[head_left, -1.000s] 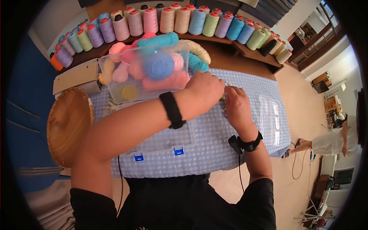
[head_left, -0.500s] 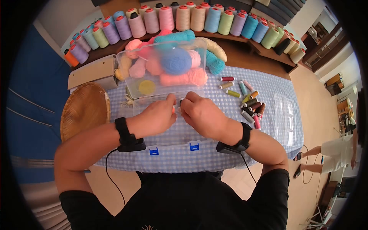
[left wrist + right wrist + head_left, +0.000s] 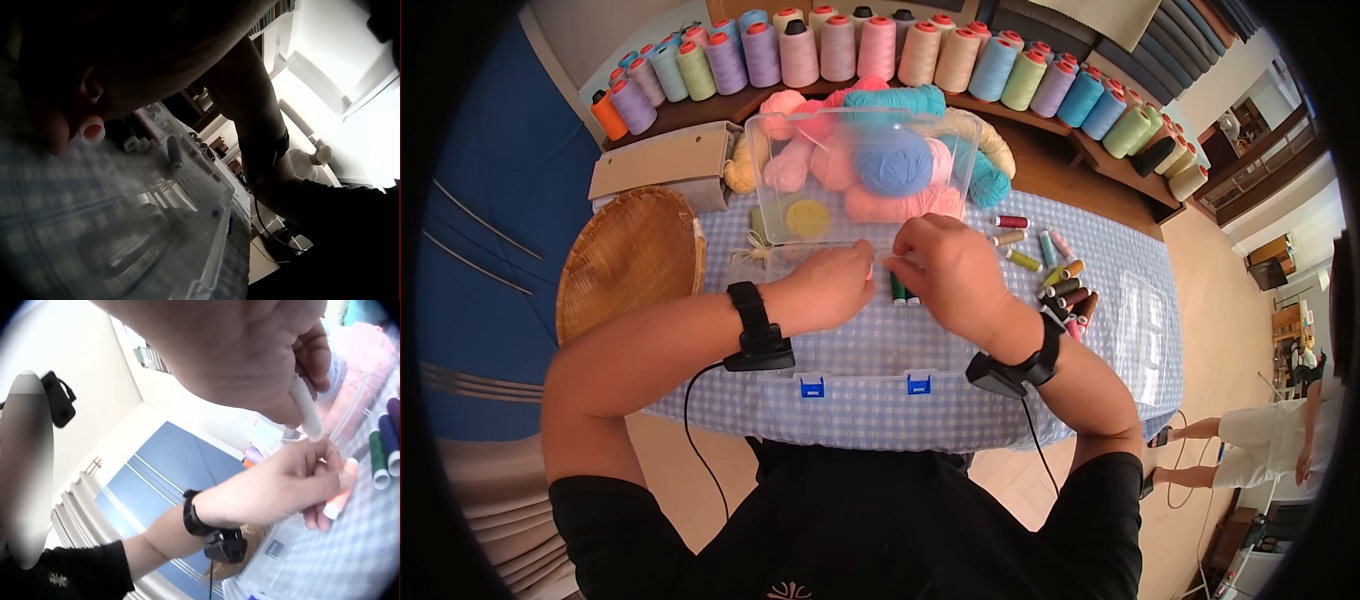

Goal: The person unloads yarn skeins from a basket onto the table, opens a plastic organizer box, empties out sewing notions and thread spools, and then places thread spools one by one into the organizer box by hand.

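My left hand [image 3: 825, 287] pinches a small peach-orange spool of thread [image 3: 340, 490] between thumb and fingers, over the left part of a clear plastic box [image 3: 855, 377] with blue latches. In the right wrist view, a slim white spool of thread [image 3: 306, 409] is gripped by my right hand [image 3: 952, 275], close above the left one. Beneath the right hand, a green spool [image 3: 897, 288] lies in the box alongside a navy spool [image 3: 389, 437] and a purple spool [image 3: 394, 412]. My right fingertips are partly hidden in the head view.
Several loose spools [image 3: 1022, 260] lie right of the box, near a clear divided tray [image 3: 1142, 335]. Behind, the raised clear lid [image 3: 762, 195] stands before balls and skeins of yarn [image 3: 893, 163]. A woven basket [image 3: 630, 260] sits left; large thread cones [image 3: 920, 55] line the back shelf.
Both hands moved left from the loose spools on the right to over the clear box. The left hand no longer reaches across, and the right hand's shift uncovers the green and navy spools.
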A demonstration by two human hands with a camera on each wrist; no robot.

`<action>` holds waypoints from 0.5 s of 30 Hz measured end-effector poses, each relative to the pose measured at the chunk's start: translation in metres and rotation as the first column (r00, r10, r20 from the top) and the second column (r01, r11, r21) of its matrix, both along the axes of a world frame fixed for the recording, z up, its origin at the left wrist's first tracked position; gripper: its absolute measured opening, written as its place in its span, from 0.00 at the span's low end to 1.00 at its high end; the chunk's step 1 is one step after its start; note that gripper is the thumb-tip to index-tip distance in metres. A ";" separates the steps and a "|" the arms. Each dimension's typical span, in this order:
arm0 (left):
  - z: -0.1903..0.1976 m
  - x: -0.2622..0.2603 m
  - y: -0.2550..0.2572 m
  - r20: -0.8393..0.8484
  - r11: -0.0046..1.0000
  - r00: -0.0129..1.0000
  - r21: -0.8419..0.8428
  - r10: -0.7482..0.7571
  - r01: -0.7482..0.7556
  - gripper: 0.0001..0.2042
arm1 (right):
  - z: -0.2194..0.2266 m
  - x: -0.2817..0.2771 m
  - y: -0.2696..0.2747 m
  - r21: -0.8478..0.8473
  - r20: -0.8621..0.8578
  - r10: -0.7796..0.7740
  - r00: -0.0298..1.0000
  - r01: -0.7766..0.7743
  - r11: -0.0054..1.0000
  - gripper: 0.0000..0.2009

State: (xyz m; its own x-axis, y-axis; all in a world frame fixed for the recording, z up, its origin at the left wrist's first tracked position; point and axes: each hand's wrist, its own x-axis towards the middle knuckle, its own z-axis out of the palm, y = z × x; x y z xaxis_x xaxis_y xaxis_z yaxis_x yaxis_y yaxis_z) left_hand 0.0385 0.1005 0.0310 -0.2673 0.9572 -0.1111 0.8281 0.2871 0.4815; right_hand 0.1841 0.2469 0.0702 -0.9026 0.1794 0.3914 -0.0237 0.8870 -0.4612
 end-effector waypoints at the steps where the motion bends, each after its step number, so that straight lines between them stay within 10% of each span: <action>1: -0.001 0.001 0.000 -0.010 1.000 1.000 0.008 0.004 -0.004 0.11 | -0.008 -0.001 -0.004 0.125 -0.017 -0.005 1.000 0.007 0.992 0.10; 8: 0.012 0.007 -0.011 0.052 0.998 0.998 -0.061 -0.028 0.031 0.15 | -0.039 -0.007 -0.010 0.135 0.340 0.118 0.933 -0.173 0.976 0.09; 15: 0.006 0.004 -0.004 0.061 0.996 0.995 -0.041 -0.073 0.076 0.20 | -0.008 0.015 0.007 0.036 0.139 0.283 0.949 -0.290 0.956 0.08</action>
